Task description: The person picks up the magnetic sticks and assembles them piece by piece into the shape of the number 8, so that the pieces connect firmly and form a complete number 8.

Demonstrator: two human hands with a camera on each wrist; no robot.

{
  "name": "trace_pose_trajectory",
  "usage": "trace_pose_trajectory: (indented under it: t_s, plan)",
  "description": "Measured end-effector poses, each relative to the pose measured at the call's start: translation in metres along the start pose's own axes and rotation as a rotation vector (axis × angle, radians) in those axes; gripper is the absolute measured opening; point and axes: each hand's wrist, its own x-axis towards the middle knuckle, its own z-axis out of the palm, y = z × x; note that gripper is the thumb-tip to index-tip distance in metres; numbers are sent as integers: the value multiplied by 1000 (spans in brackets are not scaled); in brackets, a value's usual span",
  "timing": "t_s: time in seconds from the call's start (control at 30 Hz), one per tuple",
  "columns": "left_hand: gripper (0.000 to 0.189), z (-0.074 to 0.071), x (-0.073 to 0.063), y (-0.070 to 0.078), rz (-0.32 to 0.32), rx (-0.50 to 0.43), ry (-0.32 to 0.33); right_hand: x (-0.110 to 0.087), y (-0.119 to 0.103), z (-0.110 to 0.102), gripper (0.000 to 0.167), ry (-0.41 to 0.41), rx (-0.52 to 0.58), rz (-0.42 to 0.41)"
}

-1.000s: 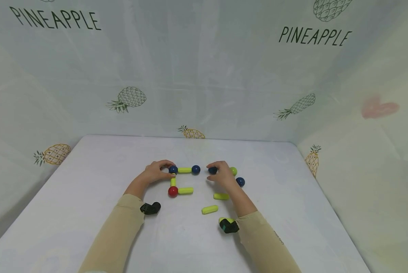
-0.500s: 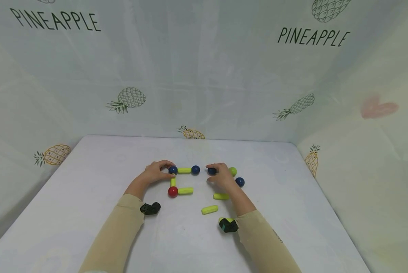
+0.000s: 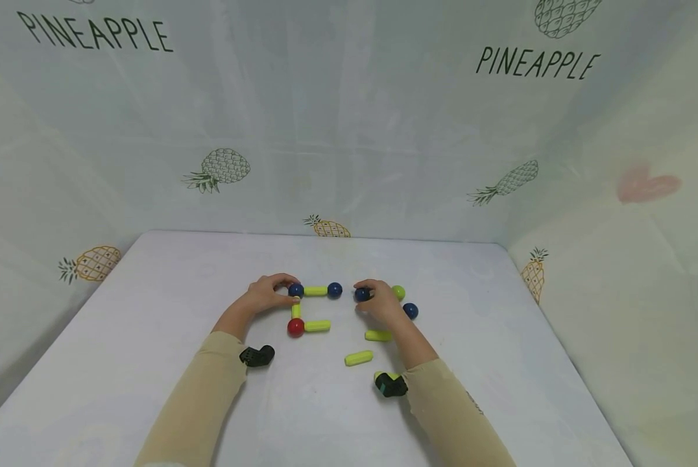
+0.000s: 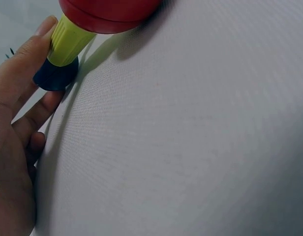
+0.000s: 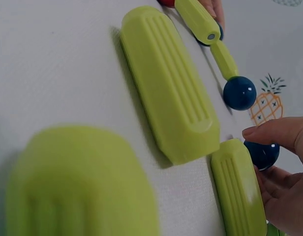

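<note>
In the head view my left hand [image 3: 267,293] holds the corner of a magnetic ball-and-stick frame, with fingers about a blue ball [image 3: 296,290]. Its thumb lies along the yellow-green magnetic rod [image 4: 68,42] in the left wrist view. From this corner one rod [image 3: 316,292] leads right to a second blue ball [image 3: 334,290]. Another joins a red ball [image 3: 296,327], which has a further rod [image 3: 317,325] pointing right. My right hand [image 3: 383,303] pinches a separate blue ball [image 5: 263,155] between thumb and fingers, a short gap right of the frame.
A green ball [image 3: 398,292] and another blue ball [image 3: 410,311] lie beside the right hand. Several loose yellow-green rods, one of them the rod [image 3: 358,358], lie nearer on the white table [image 3: 302,415]. A pineapple-print cloth [image 3: 349,130] hangs behind.
My right fingers have shifted slightly about their blue ball, which shows a little more and sits slightly nearer me. My left hand and the frame stay in place.
</note>
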Motion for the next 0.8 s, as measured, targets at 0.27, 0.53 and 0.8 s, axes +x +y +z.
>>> trace_pose_trajectory:
  t_s: [0.27,0.53,0.8]
  plan:
    - [51,0,0,0,-11,-6,-6,-2,1,-1,40,7,8,5]
    - [52,1,0,-1,4,-9,-1,-6,0,0,35,14,23,13]
    - [52,2,0,-2,12,-7,2,-15,-4,2,34,-22,38,2]
